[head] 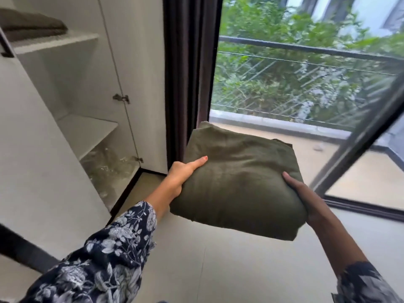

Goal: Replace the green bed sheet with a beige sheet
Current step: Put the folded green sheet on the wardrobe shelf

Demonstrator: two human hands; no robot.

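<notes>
Now we grasp the folded green sheet (236,184) with left hand (182,173) and right hand (306,197); keep it level and slide it flat onto a wardrobe shelf (87,130)

Left sleeve (102,254): dark navy fabric, large white-grey floral print — roses, leaves, stems; loose cut, soft folds, cuff edge ends short of wrist, forearm bare beyond it. Left hand (182,171), beyond cuff of left sleeve: bare, no rings or watch visible; thumbnail painted coral-pink. Right sleeve (367,283), opposite left sleeve: same navy floral print, blurred, only cuff portion in view at frame corner. Right hand (306,197), beyond cuff of right sleeve: bare, in shadow, nails not discernible.
</notes>
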